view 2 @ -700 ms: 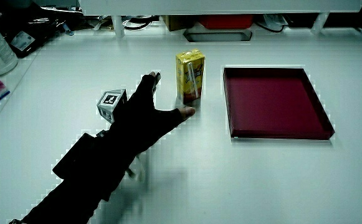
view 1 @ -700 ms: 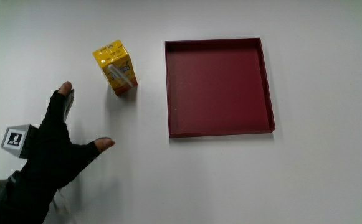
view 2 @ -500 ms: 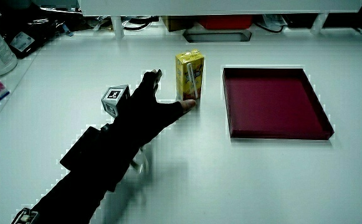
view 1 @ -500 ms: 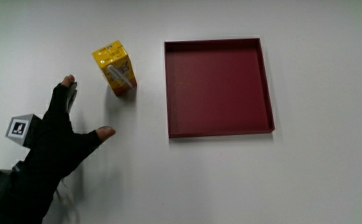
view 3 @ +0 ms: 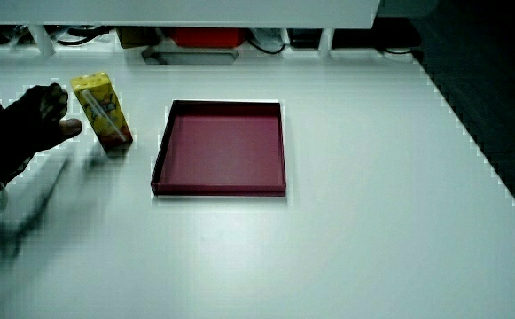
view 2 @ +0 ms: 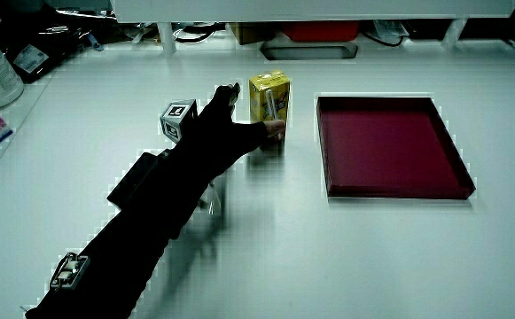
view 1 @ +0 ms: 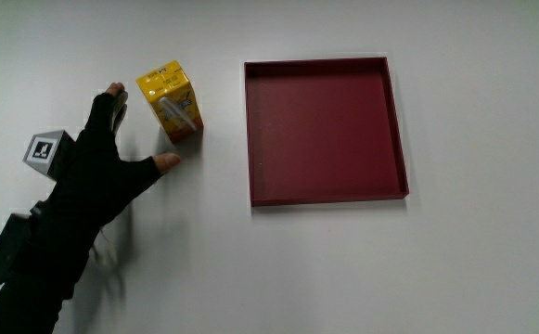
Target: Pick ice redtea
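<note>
A yellow carton (view 1: pixel 170 100) stands upright on the white table (view 1: pixel 455 260), beside a shallow dark red tray (view 1: pixel 325 130) that holds nothing. The gloved hand (view 1: pixel 102 172) is spread just beside the carton, grasping nothing, with nothing between them.

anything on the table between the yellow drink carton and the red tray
Nothing: the main view shows only bare white table between the yellow drink carton and the red tray.
</note>
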{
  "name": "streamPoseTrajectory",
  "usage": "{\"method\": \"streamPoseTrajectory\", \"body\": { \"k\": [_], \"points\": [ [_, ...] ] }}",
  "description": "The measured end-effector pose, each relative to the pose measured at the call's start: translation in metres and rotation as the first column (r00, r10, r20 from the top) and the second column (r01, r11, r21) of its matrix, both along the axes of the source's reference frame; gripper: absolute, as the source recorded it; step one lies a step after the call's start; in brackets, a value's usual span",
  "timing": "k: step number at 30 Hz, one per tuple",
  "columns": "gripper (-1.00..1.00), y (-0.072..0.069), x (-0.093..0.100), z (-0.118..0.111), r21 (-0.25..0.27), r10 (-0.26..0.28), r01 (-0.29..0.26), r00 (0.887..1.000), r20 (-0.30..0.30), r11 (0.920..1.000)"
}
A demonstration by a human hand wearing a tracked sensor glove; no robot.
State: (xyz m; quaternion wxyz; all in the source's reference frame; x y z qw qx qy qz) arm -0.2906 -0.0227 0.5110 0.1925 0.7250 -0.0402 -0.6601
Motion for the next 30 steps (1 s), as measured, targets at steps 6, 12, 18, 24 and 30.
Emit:
{"method": "streamPoseTrajectory", "body": {
  "k": [6,12,18,24,30],
  "points": [
    [0.0,-0.017,0.006,0.007,-0.018,-0.009,0.008,1.0,-0.023,0.9998],
    [0.0,-0.028,0.014,0.014,-0.015,-0.027,0.026,0.999,-0.042,0.9995],
    [0.0,-0.032,0.02,0.012,0.002,-0.049,0.049,0.997,-0.053,0.9988],
    [0.0,-0.034,0.019,0.016,0.009,-0.052,0.053,0.998,-0.042,0.9986],
    [0.09,-0.033,0.019,0.013,0.014,-0.061,0.062,0.998,-0.033,0.998]
  ]
}}
